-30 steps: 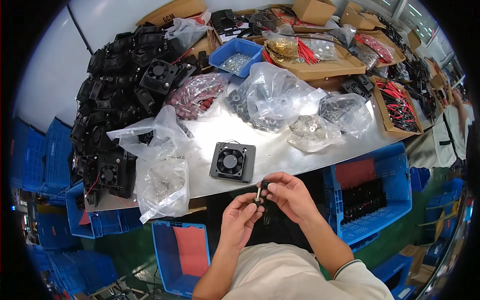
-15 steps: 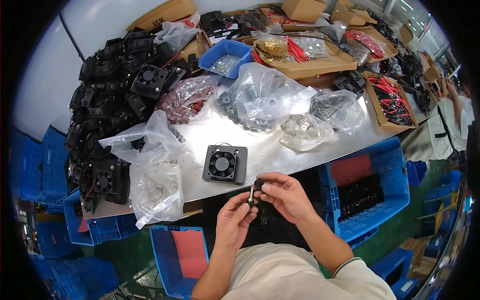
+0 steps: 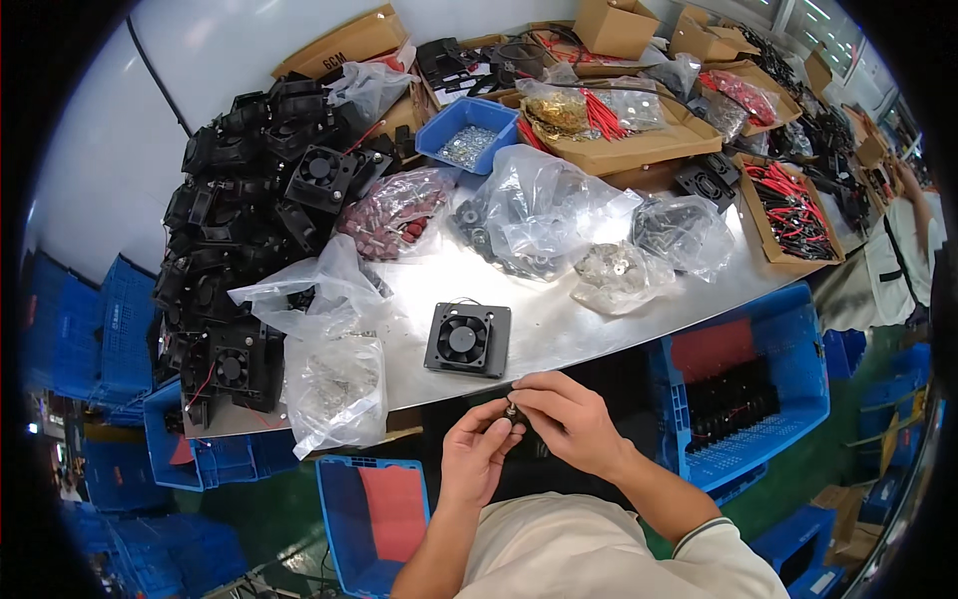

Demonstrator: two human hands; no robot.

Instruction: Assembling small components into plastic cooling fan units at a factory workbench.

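Observation:
In front of the table's near edge, my left hand pinches a small metal post with a dark lower part between thumb and fingertips. From the right, my right hand closes its thumb and fingers over the post's upper end. A small black cap is in that pinch, mostly covered by the fingers. Just beyond both hands, a black fan lies face up on a square black plate at the table's edge. Neither hand touches it.
Stacked black fan units fill the table's left. Clear bags of small parts, a blue bin of metal pieces and a carton of red and black leads stand around. Blue crates flank me below. Another person is at far right.
My right hand has brought the black cap onto the top of the post, which now shows less between the fingers. The whole view has shifted slightly.

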